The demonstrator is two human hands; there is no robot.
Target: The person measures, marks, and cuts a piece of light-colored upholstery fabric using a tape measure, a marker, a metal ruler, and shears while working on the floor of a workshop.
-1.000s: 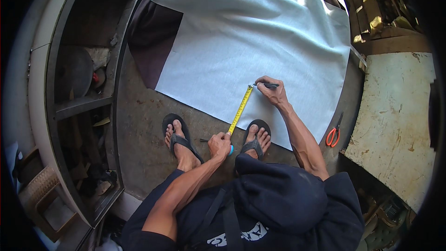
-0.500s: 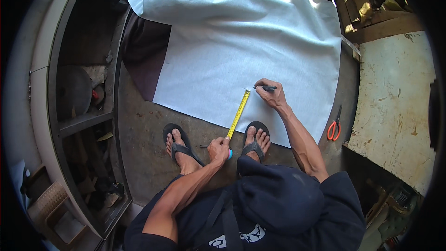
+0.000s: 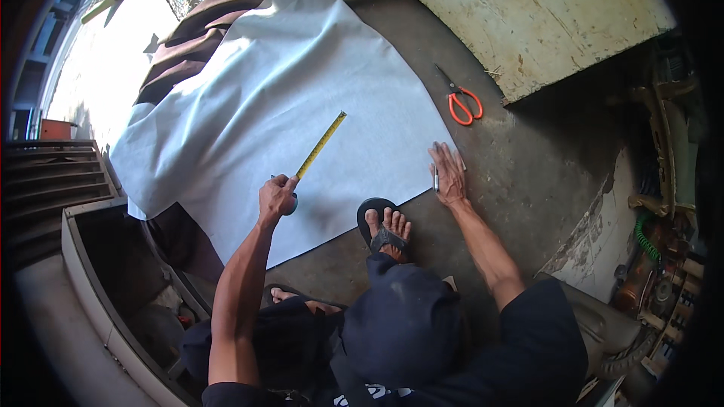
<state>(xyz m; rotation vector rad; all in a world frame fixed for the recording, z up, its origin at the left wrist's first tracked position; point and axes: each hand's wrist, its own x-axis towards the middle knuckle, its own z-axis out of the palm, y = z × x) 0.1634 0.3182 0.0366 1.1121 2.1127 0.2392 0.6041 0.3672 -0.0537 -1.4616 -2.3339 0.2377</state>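
Observation:
My left hand [image 3: 277,197] is closed around a tape measure [image 3: 293,203], its case mostly hidden by the fingers. The yellow tape blade [image 3: 323,143] sticks out over a large pale sheet of cloth-like material [image 3: 362,143], pointing up and to the right. My right hand [image 3: 450,175] rests with stretched fingers on the sheet's right edge, near its front corner. A pen [image 3: 435,179] is tucked in that hand, along its thumb side. Beyond this hand, scissors with orange-red handles [image 3: 462,108] lie on the floor, apart from the sheet.
Dark brown material [image 3: 197,30] lies bunched under the sheet's far left. My sandalled foot [image 3: 386,230] stands at its front edge. An open cabinet frame [image 3: 98,286] stands at left, a worn pale board [image 3: 528,15] at far right. Machine parts [image 3: 656,256] sit at right.
The view has turned rightward. My right hand has gone from the mark by the tape's tip to the sheet's right edge. My left hand has lifted the tape measure forward over the sheet.

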